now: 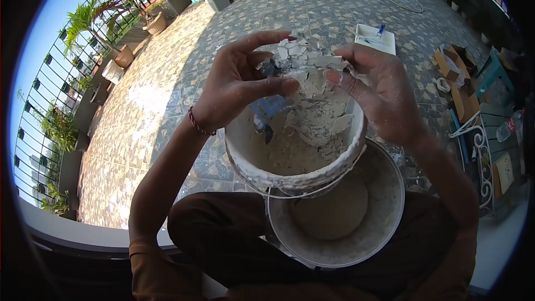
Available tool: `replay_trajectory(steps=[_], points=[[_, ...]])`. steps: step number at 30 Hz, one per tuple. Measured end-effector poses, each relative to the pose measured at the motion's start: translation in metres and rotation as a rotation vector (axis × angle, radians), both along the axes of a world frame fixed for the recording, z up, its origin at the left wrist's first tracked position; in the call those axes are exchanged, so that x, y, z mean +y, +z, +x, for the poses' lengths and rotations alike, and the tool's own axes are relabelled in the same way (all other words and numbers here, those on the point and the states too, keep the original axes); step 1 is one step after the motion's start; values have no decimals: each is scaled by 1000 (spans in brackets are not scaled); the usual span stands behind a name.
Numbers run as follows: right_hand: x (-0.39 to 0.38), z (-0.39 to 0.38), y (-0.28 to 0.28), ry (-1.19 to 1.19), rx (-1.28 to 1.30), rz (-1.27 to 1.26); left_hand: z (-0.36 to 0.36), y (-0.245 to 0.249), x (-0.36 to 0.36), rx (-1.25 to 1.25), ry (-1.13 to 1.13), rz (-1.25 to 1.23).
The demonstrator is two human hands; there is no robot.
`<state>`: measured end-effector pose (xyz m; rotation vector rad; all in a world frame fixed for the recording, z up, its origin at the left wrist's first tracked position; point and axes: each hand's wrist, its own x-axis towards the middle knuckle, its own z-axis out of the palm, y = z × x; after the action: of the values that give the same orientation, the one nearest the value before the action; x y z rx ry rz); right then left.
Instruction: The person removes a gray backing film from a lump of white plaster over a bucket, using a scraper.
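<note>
Between my two hands is a sheet crusted with cracked, flaking grey-white dried plaster (pixel 317 72). My left hand (pixel 231 81) pinches its left edge between thumb and fingers. At its right edge, my right hand (pixel 387 92) grips with thumb and forefinger. Both hands are dusty. Below is a white bucket (pixel 290 181) with a caked rim and a wire handle, and the sheet overlaps its mouth. Broken flakes (pixel 329 125) show over the bucket's inside, and a blue piece (pixel 271 108) hangs at its left. Crumbs cover the bucket's bottom.
A metal basin (pixel 390 217) with greyish contents stands by my legs, partly under the bucket. Ahead right lies a white tray (pixel 384 42) holding a blue tube (pixel 381 30). Cardboard boxes (pixel 465 92) and a white scrolled metal frame (pixel 484 161) are at right. Potted plants (pixel 123 56) line the left railing.
</note>
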<state>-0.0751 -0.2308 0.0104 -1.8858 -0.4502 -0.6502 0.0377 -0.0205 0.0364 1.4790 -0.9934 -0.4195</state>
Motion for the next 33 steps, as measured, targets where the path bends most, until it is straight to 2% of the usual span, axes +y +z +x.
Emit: replay_trajectory(steps=[5, 7, 9, 10, 12, 16, 18, 22, 24, 26, 28, 30, 32, 33], points=[[-5, -9, 8, 95, 224, 127, 9, -7, 3, -69, -14, 52], [-6, -9, 10, 113, 305, 147, 14, -9, 5, -130, -84, 47], [-7, -8, 9, 47, 213, -41, 13, -6, 6, -142, -83, 61], [-7, -7, 7, 45, 223, -51, 13, -5, 7, -167, -80, 88], [-6, -6, 2, -66, 76, -86, 13, -4, 9, -123, -80, 106], [-6, -10, 13, -20, 160, -117, 8, -7, 4, -129, -120, -6], [-6, -10, 12, 11, 65, -47, 3, -7, 1, -139, -136, -41], [-14, -11, 9, 20, 17, -93, -3, -7, -3, -154, -142, -19], [-18, -14, 9, 48, 148, -43, -4, -7, -4, -148, -156, -12], [-18, -17, 11, 23, 110, -11, -6, -5, -4, -264, -31, 49], [-20, -20, 16, -4, 72, 21, -13, -4, -1, -277, -6, 43], [-24, -23, 24, 95, 16, 280, -16, -5, -2, -287, 16, 39], [-56, -32, 30, 50, -20, 351, -16, -7, -6, -244, 58, -24], [-72, -38, 34, 14, -59, 418, -19, -7, -7, -311, 97, -43]])
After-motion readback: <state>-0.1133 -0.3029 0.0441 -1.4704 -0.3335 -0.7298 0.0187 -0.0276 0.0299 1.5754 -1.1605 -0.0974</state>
